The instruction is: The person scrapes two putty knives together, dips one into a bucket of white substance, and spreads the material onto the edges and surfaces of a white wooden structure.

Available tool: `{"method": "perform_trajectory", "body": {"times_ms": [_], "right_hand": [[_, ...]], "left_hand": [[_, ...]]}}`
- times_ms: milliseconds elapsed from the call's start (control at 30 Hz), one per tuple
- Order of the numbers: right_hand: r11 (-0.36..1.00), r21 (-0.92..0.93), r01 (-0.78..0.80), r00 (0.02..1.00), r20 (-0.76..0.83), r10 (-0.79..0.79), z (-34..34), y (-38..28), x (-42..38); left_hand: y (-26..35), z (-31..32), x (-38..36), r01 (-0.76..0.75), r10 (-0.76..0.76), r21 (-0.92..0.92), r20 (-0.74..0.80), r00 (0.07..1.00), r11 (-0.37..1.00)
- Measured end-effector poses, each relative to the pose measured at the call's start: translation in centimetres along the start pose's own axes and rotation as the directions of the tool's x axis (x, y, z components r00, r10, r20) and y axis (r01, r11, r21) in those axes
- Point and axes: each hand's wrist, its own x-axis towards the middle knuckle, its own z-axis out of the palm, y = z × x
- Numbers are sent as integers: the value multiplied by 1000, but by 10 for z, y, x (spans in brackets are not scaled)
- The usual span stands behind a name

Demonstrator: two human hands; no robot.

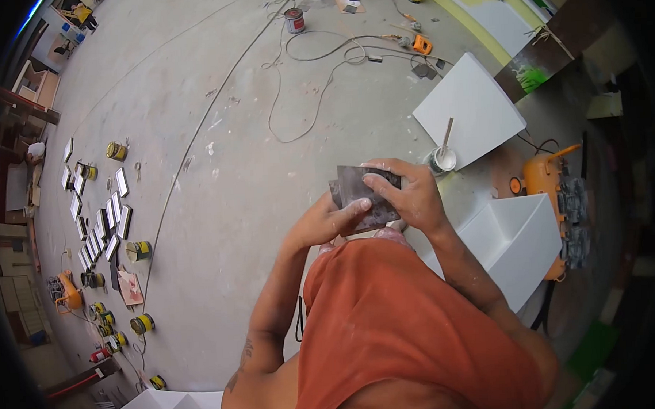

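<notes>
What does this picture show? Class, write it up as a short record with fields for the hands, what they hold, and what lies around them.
left hand: grips the lower edge of the dark sheet
right hand: fingers on top of the sheet
dark sheet: held in front of the body, looks like sandpaper
white pot: stick standing in it, beside the white panel
floor left: small frames in rows, yellow tins
</notes>
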Motion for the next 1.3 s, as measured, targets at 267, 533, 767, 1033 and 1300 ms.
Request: {"method": "perform_trajectory", "body": {"times_ms": [267,533,767,1033,1300], "right_hand": [[994,-50,-92,976,-200,80,6,10,-15],[996,-41,-82,995,-66,79,8,10,-15],[986,66,-150,956,-246,162,-1,35,-16],[919,380,100,624,-744,240,-20,43,-30],[804,-561,198,978,167,-125,-30,68,-51]], "left_hand": [[-5,18,2,-40,-2,-115,-344,939,993],[7,1,-3,225,-225,69,-19,974,972],[-18,29,3,33,-90,-274,-200,976,961],[-46,21,-9,-153,-88,-499,-426,900,853],[-34,9,-5,-171,-98,-417,-549,830,893]]}}
